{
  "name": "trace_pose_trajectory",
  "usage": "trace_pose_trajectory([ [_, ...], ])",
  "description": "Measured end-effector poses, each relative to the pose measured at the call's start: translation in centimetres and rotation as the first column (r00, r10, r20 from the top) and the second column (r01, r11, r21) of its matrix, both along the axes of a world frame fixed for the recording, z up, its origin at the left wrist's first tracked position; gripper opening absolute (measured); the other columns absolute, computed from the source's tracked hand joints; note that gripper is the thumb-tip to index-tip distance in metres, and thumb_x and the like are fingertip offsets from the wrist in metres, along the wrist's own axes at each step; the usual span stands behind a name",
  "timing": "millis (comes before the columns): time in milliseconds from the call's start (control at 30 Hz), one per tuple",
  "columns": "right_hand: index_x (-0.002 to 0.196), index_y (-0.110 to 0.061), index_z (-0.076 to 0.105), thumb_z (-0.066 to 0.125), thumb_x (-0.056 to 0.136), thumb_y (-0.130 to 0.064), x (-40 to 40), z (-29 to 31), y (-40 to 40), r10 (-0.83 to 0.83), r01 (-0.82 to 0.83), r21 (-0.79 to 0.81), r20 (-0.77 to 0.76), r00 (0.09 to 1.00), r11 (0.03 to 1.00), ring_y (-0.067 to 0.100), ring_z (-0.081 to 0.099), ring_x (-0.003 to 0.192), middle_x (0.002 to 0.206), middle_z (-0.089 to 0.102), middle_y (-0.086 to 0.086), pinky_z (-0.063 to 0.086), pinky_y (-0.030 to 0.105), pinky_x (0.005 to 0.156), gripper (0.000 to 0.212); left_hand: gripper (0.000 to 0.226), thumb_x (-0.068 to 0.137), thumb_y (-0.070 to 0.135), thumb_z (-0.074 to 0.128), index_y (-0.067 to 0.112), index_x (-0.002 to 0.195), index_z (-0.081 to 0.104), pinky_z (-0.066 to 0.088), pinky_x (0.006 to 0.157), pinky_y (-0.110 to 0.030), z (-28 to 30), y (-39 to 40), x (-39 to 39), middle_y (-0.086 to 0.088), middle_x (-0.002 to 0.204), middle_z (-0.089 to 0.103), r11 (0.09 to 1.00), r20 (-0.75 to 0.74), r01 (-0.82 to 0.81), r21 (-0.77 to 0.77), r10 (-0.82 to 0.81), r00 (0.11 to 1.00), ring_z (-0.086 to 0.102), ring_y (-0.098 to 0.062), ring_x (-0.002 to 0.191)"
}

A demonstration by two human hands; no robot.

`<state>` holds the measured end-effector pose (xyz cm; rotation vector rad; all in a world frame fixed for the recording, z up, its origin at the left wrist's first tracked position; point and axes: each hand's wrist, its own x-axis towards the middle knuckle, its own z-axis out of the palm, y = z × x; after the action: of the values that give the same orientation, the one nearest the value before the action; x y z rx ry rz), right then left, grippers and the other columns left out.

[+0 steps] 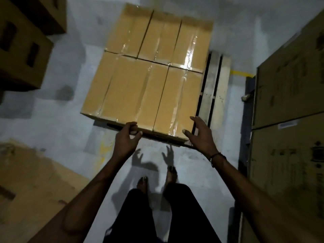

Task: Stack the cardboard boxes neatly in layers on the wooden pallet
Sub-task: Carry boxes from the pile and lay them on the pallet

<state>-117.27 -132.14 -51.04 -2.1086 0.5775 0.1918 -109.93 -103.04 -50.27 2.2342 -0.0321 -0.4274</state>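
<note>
Several taped cardboard boxes lie flat side by side in a layer on the wooden pallet, whose bare slats show along the right. The nearest right box has its front edge toward me. My left hand hovers at the near edge of the layer, fingers loosely curled, holding nothing. My right hand is spread beside the front right corner of that box, fingers relaxed, gripping nothing.
Tall stacked cartons stand close on the right. Darker boxes are piled at the upper left, and flat cardboard lies at the lower left. My bare feet stand on the grey floor in front of the pallet.
</note>
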Motion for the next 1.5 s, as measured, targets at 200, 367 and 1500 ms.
trace_pose_trajectory([
  [200, 0.146, -0.028, 0.052, 0.076, 0.092, -0.033, 0.1, 9.9, 3.3, -0.01, 0.003, 0.076, 0.081, 0.997, 0.997, 0.021, 0.053, 0.131, 0.154, 0.048, -0.003, 0.045, 0.032, 0.098, 0.059, 0.037, 0.096, 0.028, 0.072, 0.021, 0.131, 0.063, 0.055, 0.09, -0.029, 10.1, 5.3, -1.5, 0.009, 0.117, 0.071, 0.989, 0.048, -0.134, -0.066, 0.138, 0.989, 0.068, 0.0, 0.099],
  [367, 0.143, -0.031, 0.054, 0.076, 0.092, -0.036, 3.2, 15.9, 8.2, 0.052, -0.067, 0.096, 0.152, 0.987, 0.993, 0.014, 0.059, 0.121, 0.147, 0.054, -0.009, 0.052, 0.033, 0.091, 0.055, 0.034, 0.096, 0.033, 0.072, 0.028, 0.128, 0.062, 0.057, 0.092, -0.037, 15.7, 10.9, -1.0, 0.014, 0.117, 0.071, 0.965, 0.08, -0.237, -0.113, 0.246, 0.966, 0.068, 0.004, 0.098],
  [1500, 0.138, -0.031, 0.057, 0.076, 0.093, -0.036, 52.6, 22.5, 67.7, 0.428, -0.516, 0.133, 0.407, 0.807, 0.846, 0.0, 0.067, 0.108, 0.14, 0.059, -0.015, 0.05, 0.019, 0.088, 0.049, 0.021, 0.098, 0.028, 0.069, 0.021, 0.117, 0.067, 0.059, 0.077, -0.034, 23.1, 66.6, 35.7, 0.002, 0.1, 0.073, 0.69, 0.188, -0.63, -0.356, 0.714, 0.675, 0.071, -0.011, 0.091],
])
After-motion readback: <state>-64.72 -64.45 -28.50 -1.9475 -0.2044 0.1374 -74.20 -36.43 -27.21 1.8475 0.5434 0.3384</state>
